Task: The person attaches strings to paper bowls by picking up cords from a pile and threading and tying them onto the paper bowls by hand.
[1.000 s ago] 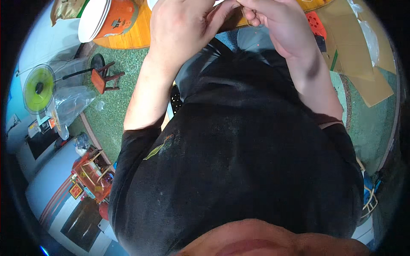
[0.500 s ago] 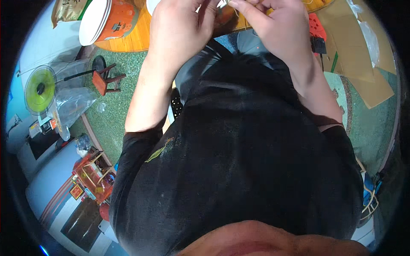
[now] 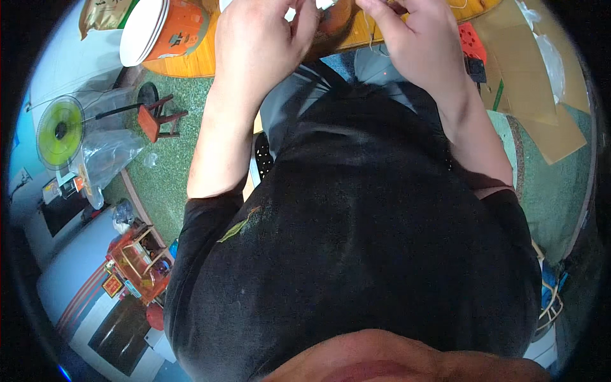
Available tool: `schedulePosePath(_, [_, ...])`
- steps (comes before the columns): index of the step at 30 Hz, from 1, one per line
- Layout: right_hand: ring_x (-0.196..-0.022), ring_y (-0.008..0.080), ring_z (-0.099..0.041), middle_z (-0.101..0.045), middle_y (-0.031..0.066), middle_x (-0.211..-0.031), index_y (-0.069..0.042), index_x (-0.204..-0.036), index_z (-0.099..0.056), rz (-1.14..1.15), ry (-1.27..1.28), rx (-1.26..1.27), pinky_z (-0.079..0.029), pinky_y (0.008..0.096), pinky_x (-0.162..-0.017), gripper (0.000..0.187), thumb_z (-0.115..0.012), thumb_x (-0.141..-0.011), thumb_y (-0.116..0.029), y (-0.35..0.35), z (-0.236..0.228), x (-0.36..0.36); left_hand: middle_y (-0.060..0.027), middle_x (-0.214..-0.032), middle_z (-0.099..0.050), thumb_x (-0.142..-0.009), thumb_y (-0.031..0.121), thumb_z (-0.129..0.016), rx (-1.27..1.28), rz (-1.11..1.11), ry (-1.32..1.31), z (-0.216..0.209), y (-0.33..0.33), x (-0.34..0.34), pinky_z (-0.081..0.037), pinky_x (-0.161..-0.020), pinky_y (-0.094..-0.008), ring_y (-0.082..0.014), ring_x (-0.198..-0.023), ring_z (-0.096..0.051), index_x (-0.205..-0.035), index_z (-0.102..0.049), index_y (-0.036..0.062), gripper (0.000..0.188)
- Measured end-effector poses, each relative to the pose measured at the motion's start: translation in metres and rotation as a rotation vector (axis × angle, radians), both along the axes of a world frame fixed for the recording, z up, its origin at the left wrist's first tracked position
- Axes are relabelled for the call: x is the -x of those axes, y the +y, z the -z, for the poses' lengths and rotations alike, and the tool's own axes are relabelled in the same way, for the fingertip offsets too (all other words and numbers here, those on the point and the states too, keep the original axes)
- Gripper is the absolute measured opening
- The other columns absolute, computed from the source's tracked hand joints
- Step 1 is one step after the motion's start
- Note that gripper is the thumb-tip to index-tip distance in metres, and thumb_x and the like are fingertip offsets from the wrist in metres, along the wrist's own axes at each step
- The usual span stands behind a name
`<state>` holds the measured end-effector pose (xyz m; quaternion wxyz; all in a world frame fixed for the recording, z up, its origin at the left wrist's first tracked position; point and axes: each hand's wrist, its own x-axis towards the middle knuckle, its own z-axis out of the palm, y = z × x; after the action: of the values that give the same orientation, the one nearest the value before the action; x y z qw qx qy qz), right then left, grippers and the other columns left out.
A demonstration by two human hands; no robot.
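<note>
My left hand (image 3: 264,48) is over the wooden table's near edge, fingers curled and thumb pointing away from me. Its fingertips run past the top of the picture. A bit of something white (image 3: 326,3) shows beside its thumb, too cut off to name. To the right, my right hand (image 3: 423,41) has its thumb and fingers pinched together at the upper edge. From near that pinch a thin pale string (image 3: 371,39) dangles past the table edge. There is a gap between the two hands.
Stacked orange-and-white paper buckets (image 3: 172,32) stand on the wooden table (image 3: 184,66) at left, beside a gold-and-green package (image 3: 105,14). Cardboard (image 3: 519,57) and a red perforated item (image 3: 471,43) lie to the right. A red stool (image 3: 153,121) and a fan (image 3: 60,132) stand at left.
My hands have drawn apart: the left slid a little left, and the right thumb moved right. The string now hangs lower beside the right hand.
</note>
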<state>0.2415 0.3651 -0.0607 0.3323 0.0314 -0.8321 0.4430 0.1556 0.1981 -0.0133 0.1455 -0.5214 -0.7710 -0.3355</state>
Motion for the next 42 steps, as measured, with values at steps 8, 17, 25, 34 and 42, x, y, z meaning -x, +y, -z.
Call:
schedulePosePath(8, [-0.078, 0.0264, -0.058, -0.056, 0.0133, -0.087, 0.003, -0.09, -0.06, -0.091, -0.224, 0.044, -0.047, 0.0341, -0.073, 0.005, -0.063, -0.092, -0.001, 0.004, -0.004, -0.023, -0.0178, -0.082, -0.059, -0.085, -0.002, -0.064, 0.079, 0.001, 0.011, -0.003, -0.006, 0.008, -0.051, -0.07, -0.0403, -0.038, -0.078, -0.062, -0.089, -0.058, 0.0001, 0.007])
schedulePosePath(17, [-0.075, 0.0085, -0.053, -0.057, 0.0022, -0.086, 0.0, -0.095, -0.061, -0.105, -0.187, 0.217, -0.045, 0.0249, -0.067, 0.002, -0.06, -0.096, 0.001, 0.004, 0.008, -0.016, -0.008, -0.093, -0.069, -0.103, 0.014, -0.061, 0.11, -0.166, -0.494, -0.012, -0.019, 0.016, -0.052, -0.078, -0.0344, -0.0153, -0.088, -0.064, -0.109, -0.064, -0.0053, 0.021])
schedulePosePath(25, [-0.078, 0.0053, -0.053, -0.057, -0.0015, -0.087, -0.002, -0.098, -0.06, -0.245, -0.271, 0.421, -0.044, 0.022, -0.069, 0.004, -0.059, -0.099, 0.001, 0.0, 0.005, -0.016, -0.0135, -0.089, -0.073, -0.087, -0.002, -0.075, 0.324, 0.053, -0.597, -0.016, -0.02, 0.029, -0.055, -0.079, -0.0311, -0.018, -0.085, -0.07, -0.098, -0.074, -0.0033, 0.012])
schedulePosePath(34, [-0.075, 0.0062, -0.053, -0.056, -0.0008, -0.082, -0.002, -0.098, -0.06, -0.206, -0.335, 0.345, -0.044, 0.024, -0.066, 0.004, -0.058, -0.097, 0.001, 0.004, -0.004, -0.014, -0.0158, -0.082, -0.071, -0.082, -0.001, -0.078, 0.3, -0.154, -0.257, -0.02, -0.02, 0.01, -0.055, -0.073, -0.0372, -0.0303, -0.081, -0.071, -0.084, -0.069, -0.0031, 0.009])
schedulePosePath(42, [-0.063, 0.008, -0.049, -0.055, -0.0015, -0.07, 0.0, -0.095, -0.064, -0.206, -0.524, 0.107, -0.042, 0.0259, -0.059, 0.005, -0.067, -0.092, -0.003, -0.005, -0.031, -0.006, -0.0184, -0.081, -0.063, -0.082, 0.0, -0.072, 0.119, -0.059, 0.011, -0.011, -0.032, 0.002, -0.052, -0.072, -0.0454, -0.0411, -0.08, -0.063, -0.085, -0.063, -0.0007, 0.01])
